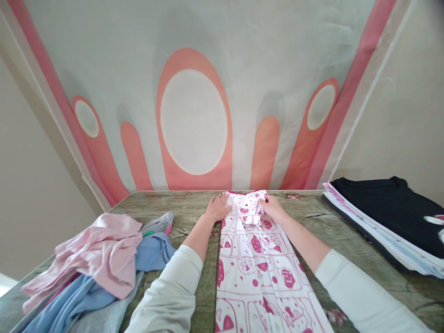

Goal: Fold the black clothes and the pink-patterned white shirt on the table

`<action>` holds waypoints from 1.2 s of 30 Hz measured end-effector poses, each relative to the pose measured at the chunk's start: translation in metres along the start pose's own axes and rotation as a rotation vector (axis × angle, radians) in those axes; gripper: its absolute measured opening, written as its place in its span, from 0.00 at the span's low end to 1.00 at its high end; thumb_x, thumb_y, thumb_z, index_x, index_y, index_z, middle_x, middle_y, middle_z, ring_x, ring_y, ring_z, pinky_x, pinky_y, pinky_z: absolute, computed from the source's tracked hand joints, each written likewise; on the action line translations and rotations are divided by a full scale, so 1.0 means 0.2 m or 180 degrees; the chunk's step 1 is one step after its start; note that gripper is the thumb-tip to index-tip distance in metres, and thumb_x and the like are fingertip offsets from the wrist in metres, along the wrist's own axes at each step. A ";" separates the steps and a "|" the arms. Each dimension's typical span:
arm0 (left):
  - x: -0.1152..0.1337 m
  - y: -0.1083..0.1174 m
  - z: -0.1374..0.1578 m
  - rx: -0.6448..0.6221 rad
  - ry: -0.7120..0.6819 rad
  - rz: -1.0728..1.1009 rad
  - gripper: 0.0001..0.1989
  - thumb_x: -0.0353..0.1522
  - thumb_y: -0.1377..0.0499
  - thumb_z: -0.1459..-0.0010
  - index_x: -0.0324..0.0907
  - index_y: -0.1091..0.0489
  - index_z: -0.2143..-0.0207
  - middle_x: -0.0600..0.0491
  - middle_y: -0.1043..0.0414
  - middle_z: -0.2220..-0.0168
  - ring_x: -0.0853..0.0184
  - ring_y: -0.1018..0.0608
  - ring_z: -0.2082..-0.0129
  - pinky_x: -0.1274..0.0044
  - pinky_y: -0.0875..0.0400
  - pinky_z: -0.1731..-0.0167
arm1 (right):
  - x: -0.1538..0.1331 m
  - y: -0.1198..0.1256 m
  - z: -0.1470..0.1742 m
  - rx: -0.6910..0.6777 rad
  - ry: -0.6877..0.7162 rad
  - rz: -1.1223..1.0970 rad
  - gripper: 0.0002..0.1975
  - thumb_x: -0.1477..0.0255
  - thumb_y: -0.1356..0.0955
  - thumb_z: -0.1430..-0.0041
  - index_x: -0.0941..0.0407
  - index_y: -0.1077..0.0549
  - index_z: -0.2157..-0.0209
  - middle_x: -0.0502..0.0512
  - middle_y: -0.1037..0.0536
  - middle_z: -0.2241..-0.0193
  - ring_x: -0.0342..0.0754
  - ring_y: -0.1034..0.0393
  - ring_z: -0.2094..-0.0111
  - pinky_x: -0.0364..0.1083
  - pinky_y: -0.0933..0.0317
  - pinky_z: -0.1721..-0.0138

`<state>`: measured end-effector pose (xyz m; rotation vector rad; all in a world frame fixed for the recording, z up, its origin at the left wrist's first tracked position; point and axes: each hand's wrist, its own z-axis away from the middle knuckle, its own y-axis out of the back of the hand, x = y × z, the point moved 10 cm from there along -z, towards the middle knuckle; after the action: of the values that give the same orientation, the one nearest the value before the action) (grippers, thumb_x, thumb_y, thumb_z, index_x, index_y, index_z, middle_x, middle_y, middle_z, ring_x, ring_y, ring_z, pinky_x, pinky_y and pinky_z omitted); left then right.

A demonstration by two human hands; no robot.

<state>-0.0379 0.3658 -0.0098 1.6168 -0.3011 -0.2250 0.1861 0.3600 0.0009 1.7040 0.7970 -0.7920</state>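
A white dress with a magenta cartoon print (pixel 258 268) lies lengthwise on the table, its collar toward the far edge and its sides folded in to a narrow strip. My left hand (pixel 218 207) rests on the upper left edge of the dress, fingers stretched forward and lying flat. At the upper right edge, my right hand (pixel 274 208) pinches the fabric near the shoulder, with the thumb and fingers closed on it. A bunched fold of cloth sits between both hands. The lower end of the dress runs out of view at the bottom.
On the left lies a loose heap of clothes, with a pink garment (pixel 104 247) over blue (pixel 154 252) and grey ones. A stack of folded clothes topped by a black shirt (pixel 381 208) stands at right. Behind the wooden-patterned table (pixel 194 210) rises a backdrop (pixel 243 60).
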 end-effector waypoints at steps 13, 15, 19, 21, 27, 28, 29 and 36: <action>0.03 0.07 -0.02 0.0163 0.0311 -0.0090 0.29 0.47 0.62 0.39 0.43 0.50 0.40 0.50 0.53 0.37 0.58 0.52 0.37 0.59 0.58 0.42 | 0.03 0.09 -0.05 0.0277 0.0220 0.0753 0.16 0.74 0.37 0.45 0.59 0.34 0.54 0.59 0.25 0.64 0.50 0.31 0.63 0.44 0.44 0.63; 0.09 0.11 0.00 0.0233 0.0125 -0.0128 0.25 0.42 0.60 0.38 0.41 0.46 0.42 0.47 0.50 0.38 0.58 0.51 0.38 0.59 0.59 0.42 | 0.03 0.09 -0.04 0.0279 0.0250 0.0781 0.17 0.72 0.37 0.44 0.60 0.36 0.52 0.59 0.25 0.65 0.50 0.31 0.62 0.44 0.44 0.62; 0.26 0.11 0.03 0.0090 -0.0272 -0.0003 0.22 0.37 0.61 0.37 0.40 0.43 0.44 0.45 0.47 0.40 0.60 0.45 0.40 0.62 0.52 0.43 | 0.00 0.09 -0.02 0.0248 0.0292 0.0797 0.18 0.68 0.38 0.43 0.60 0.38 0.51 0.58 0.25 0.69 0.51 0.31 0.64 0.45 0.43 0.63; 0.34 0.09 0.06 -0.0007 -0.0366 0.0081 0.24 0.39 0.62 0.36 0.40 0.46 0.42 0.45 0.48 0.39 0.61 0.45 0.40 0.64 0.50 0.44 | -0.02 0.09 -0.01 0.0139 0.0338 0.0725 0.21 0.65 0.38 0.43 0.60 0.38 0.50 0.55 0.26 0.72 0.50 0.31 0.67 0.45 0.43 0.65; 0.42 0.04 0.12 -0.0031 -0.0391 0.0203 0.29 0.44 0.64 0.37 0.37 0.53 0.39 0.44 0.56 0.36 0.59 0.52 0.37 0.64 0.54 0.43 | -0.11 0.04 0.08 -0.0465 0.0563 0.0178 0.29 0.60 0.34 0.48 0.57 0.40 0.46 0.52 0.27 0.71 0.48 0.33 0.71 0.46 0.41 0.66; 0.42 0.03 0.12 -0.0001 -0.0399 0.0185 0.29 0.44 0.63 0.37 0.37 0.54 0.39 0.45 0.57 0.36 0.59 0.53 0.37 0.64 0.54 0.43 | -0.12 0.03 0.10 -0.0571 0.0608 0.0102 0.31 0.60 0.33 0.49 0.57 0.40 0.45 0.52 0.27 0.71 0.47 0.33 0.71 0.46 0.41 0.66; 0.42 0.03 0.12 0.0023 -0.0405 0.0166 0.30 0.45 0.63 0.37 0.37 0.54 0.38 0.45 0.57 0.36 0.59 0.53 0.37 0.64 0.54 0.43 | -0.13 0.03 0.12 -0.0670 0.0640 0.0043 0.32 0.61 0.33 0.49 0.57 0.41 0.45 0.51 0.27 0.71 0.47 0.33 0.71 0.46 0.41 0.66; 0.40 0.01 0.11 0.0110 -0.0394 0.0124 0.31 0.46 0.65 0.37 0.37 0.55 0.38 0.45 0.57 0.36 0.59 0.52 0.37 0.63 0.55 0.43 | -0.15 -0.01 0.22 -0.0816 0.0741 -0.0020 0.24 0.68 0.33 0.51 0.55 0.34 0.50 0.48 0.28 0.74 0.45 0.34 0.72 0.45 0.41 0.65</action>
<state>0.0310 0.3187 -0.0060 1.6325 -0.4331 -0.2919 0.1633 0.3149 0.0144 1.5787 1.0176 -0.4763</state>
